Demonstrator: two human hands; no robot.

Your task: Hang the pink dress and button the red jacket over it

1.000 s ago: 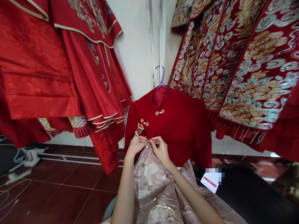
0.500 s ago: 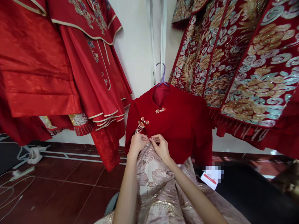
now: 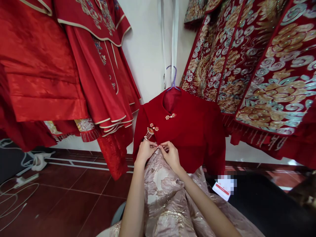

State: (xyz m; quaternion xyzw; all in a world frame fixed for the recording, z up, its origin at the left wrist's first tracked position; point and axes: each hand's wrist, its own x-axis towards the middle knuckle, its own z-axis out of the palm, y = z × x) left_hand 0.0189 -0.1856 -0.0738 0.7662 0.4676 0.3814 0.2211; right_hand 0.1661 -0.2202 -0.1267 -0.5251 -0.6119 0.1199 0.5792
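A red velvety jacket (image 3: 191,131) hangs on a purple hanger (image 3: 174,77) in front of me. Over its lower front, my left hand (image 3: 146,152) and my right hand (image 3: 171,155) meet fingertip to fingertip, both pinched closed. What lies between the fingers is too small and hidden to name. Just below them, a pale pink skirt (image 3: 160,191) with metallic flower patterns rises to a peak. Close above my left hand is a jewelled fan-shaped ornament (image 3: 150,132) with hanging strands. A gold flower clasp (image 3: 171,116) sits below the jacket's collar.
Red garments with cream edging (image 3: 98,79) hang on the left. Heavily embroidered, fringed red garments (image 3: 269,82) hang on the right. A phone (image 3: 221,191) lies on a black surface (image 3: 261,200) at lower right. White cables (image 3: 17,200) trail over the tiled floor (image 3: 86,191).
The whole view has shifted slightly. Both hands keep their pinch at the same spot on the jacket front, with only slight finger movement.
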